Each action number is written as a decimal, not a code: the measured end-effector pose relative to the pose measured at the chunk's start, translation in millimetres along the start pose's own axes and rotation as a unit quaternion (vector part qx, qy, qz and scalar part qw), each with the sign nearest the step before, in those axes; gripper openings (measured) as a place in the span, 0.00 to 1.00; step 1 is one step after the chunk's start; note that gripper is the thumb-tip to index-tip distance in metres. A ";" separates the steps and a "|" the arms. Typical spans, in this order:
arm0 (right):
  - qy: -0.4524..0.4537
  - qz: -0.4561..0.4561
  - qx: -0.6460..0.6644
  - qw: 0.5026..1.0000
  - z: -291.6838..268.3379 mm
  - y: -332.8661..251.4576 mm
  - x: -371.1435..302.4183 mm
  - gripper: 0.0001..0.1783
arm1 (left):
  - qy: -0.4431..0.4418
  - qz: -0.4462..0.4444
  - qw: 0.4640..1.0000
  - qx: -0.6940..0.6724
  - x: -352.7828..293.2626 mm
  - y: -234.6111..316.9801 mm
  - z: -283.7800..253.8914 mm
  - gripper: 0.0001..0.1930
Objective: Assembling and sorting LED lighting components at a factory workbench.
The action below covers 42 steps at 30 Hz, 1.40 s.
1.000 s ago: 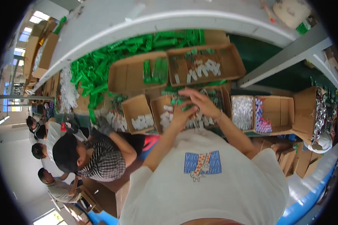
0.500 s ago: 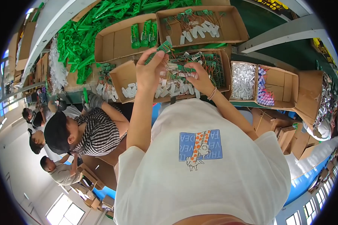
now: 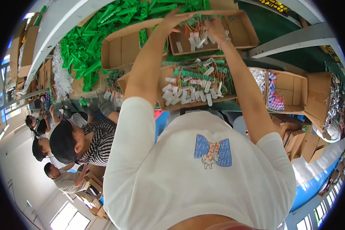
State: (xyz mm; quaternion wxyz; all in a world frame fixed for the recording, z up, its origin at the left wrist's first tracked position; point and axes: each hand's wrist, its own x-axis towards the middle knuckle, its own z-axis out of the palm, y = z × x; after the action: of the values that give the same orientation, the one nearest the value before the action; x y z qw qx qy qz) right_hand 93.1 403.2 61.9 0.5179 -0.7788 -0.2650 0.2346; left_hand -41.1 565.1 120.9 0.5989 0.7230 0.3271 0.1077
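Observation:
Both arms stretch forward to the far cardboard box (image 3: 239, 28), which holds white oblong tabs (image 3: 195, 40) wired to small green circuit boards. Over the left part of this box is my left hand (image 3: 173, 21), its fingers apart and thumb spread, with nothing visible in it. My right hand (image 3: 215, 28) reaches down into the box among the wires and boards; its fingertips are partly hidden, so I cannot tell whether it grips anything. Nearer my body, between my forearms, a box holds many green circuit boards (image 3: 195, 74) with red wires and white tabs (image 3: 186, 94).
A heap of green plastic housings (image 3: 86, 50) lies at the far left, beside a cardboard box (image 3: 120, 51) holding a few filled housings. To the right, a box (image 3: 295, 86) contains purple cylindrical cells (image 3: 274, 97). Metal beams (image 3: 295, 42) cross overhead. A co-worker in stripes (image 3: 99, 136) sits at left.
Both hands have moved forward from the near box to the far one. The green circuit board my left hand held earlier no longer shows in it. The far box sits slightly differently in view.

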 end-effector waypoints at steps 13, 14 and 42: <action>-0.111 -0.253 -0.277 0.920 24.8 17.6 -220.9 0.12 | 0.202 0.096 0.969 0.107 -233.2 -116.2 24.0 0.11; -0.135 -0.262 -0.240 0.925 19.2 4.6 -224.3 0.12 | 0.207 0.123 0.957 0.161 -241.4 -115.6 27.2 0.13; -0.248 -0.239 0.028 0.938 -86.3 -97.3 -213.0 0.13 | -0.209 -0.094 0.968 -0.098 -266.7 3.1 -0.5 0.24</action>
State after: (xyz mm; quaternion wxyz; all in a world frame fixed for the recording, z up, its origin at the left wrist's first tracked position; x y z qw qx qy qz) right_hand -27.8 236.1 202.3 0.4984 -0.5945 -0.5568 0.2969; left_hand -243.8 404.7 186.8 0.7296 0.6330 0.2489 -0.0715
